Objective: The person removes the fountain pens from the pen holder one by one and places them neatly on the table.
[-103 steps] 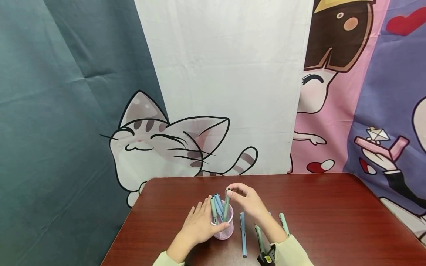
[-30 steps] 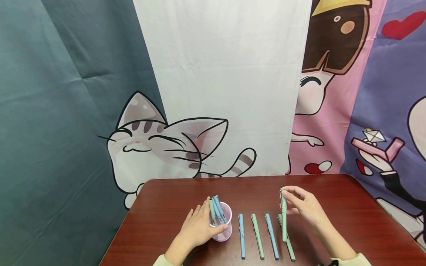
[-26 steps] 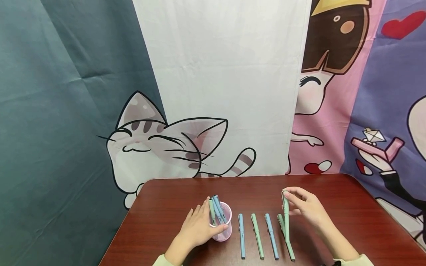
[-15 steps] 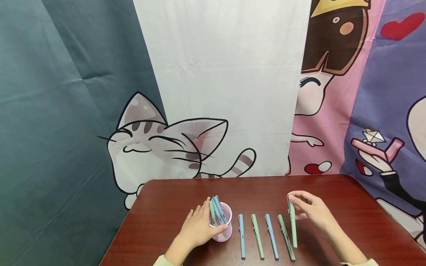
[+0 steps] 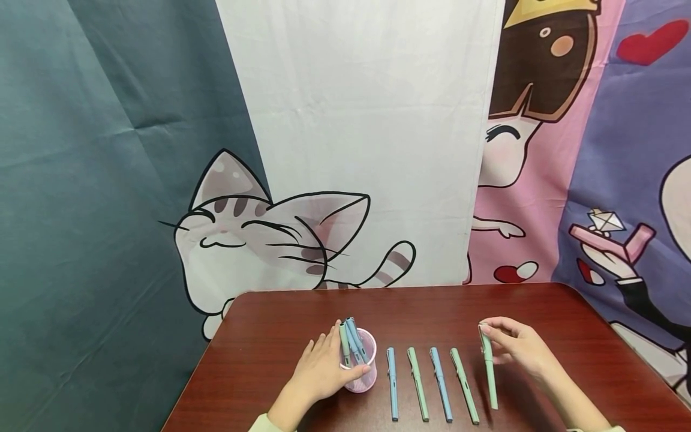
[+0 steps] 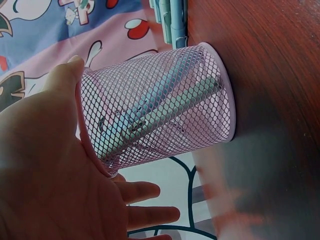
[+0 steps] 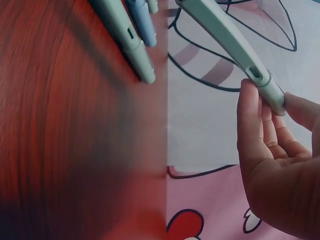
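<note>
My right hand (image 5: 519,345) pinches a light green pen (image 5: 489,373) near its clipped cap end. The pen tilts above the table, its other end downward, right of the row of pens. In the right wrist view the thumb and fingertips grip this green pen (image 7: 225,40) by its end. My left hand (image 5: 323,369) rests against a pink mesh pen cup (image 5: 369,381), its thumb across the rim and its fingers straight along the far side. Blue pens (image 5: 353,339) and a green pen (image 5: 344,342) stand inside the mesh cup (image 6: 160,110).
Four pens lie side by side right of the cup: a blue pen (image 5: 392,384), a green pen (image 5: 418,384), another blue pen (image 5: 441,384) and another green pen (image 5: 464,384). The reddish-brown table (image 5: 259,336) ends at a printed cloth backdrop (image 5: 378,120).
My right hand has taken the green pen out of the cup and carried it rightward past the row, then lowered it somewhat. My left hand has stayed at the cup.
</note>
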The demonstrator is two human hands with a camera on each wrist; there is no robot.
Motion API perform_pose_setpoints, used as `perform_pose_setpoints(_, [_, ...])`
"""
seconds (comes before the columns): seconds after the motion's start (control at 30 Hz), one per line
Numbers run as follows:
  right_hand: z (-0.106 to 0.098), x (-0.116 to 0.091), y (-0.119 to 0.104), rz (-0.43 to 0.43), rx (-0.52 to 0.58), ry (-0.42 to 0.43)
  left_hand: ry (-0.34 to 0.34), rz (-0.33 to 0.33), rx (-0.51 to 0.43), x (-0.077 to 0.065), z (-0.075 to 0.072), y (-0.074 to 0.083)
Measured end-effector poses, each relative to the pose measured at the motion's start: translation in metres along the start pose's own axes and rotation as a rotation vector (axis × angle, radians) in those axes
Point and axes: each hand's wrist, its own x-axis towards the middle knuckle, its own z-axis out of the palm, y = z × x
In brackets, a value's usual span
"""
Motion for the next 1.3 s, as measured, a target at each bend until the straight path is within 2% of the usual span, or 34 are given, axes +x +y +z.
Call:
perform_pose_setpoints(0.2, [-0.007, 0.002, 0.008, 0.026, 0.027, -0.048, 0.001, -0.001, -0.004, 0.0, -0.001, 0.0])
perform_pose_setpoints(0.73, [-0.016, 0.007, 0.025, 0.075, -0.019, -0.161, 0.013, -0.007, 0.008, 0.001, 0.003, -0.002])
perform_pose_setpoints(1.13, [-0.017, 0.014, 0.041, 0.111, -0.05, -0.234, 0.05, 0.014, 0.07, 0.0, 0.002, 0.0])
perform_pose_setpoints(1.3, [-0.015, 0.018, 0.048, 0.12, -0.062, -0.224, 0.066, 0.023, 0.097, -0.001, 0.0, 0.002])
